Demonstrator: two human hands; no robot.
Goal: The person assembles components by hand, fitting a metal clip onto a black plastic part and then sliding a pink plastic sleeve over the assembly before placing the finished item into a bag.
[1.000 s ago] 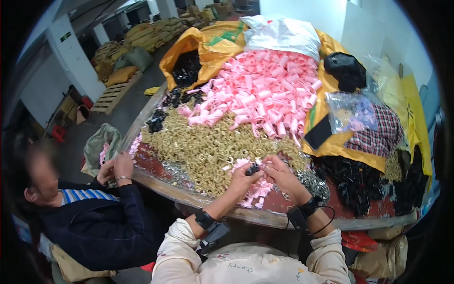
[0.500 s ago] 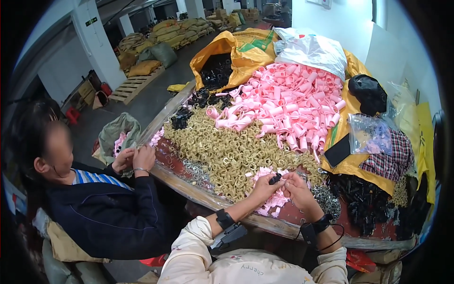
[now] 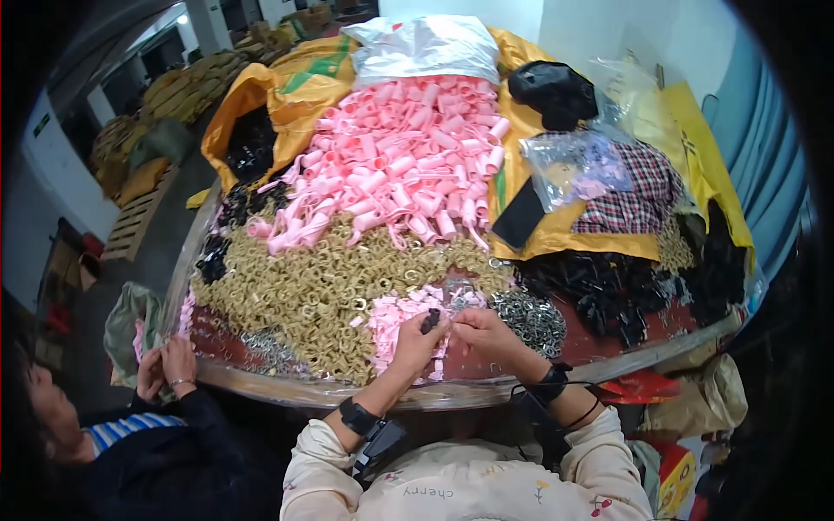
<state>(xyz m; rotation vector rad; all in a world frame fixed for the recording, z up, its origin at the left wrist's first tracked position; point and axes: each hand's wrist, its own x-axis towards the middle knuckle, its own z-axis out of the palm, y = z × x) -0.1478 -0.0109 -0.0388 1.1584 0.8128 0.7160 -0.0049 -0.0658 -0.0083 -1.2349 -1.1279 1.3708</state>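
A small black plastic part (image 3: 430, 320) sticks up from between the thumb and fingers of my left hand (image 3: 415, 347). Close beside it, almost fingertip to fingertip, my right hand (image 3: 491, 337) is closed in a pinch; what is in it, if anything, is too small to name. Beneath both hands lies a heap of small flat pink pieces (image 3: 391, 317). Just right of my right hand is a pile of small silvery metal pieces (image 3: 530, 321). A wide heap of beige ring-shaped pieces (image 3: 295, 282) spreads to the left and beyond.
Pink tube-shaped parts (image 3: 408, 156) are piled at the back below a white bag (image 3: 426, 50). A phone (image 3: 519, 215) rests on yellow sacking at the right, near black parts (image 3: 591, 286). A co-worker (image 3: 104, 425) sits at the left by a green sack (image 3: 130, 321).
The whole view has swung to the right, shifting the table leftward in the picture. My hands, earlier together at the black part, are now slightly apart; the left one still holds it.
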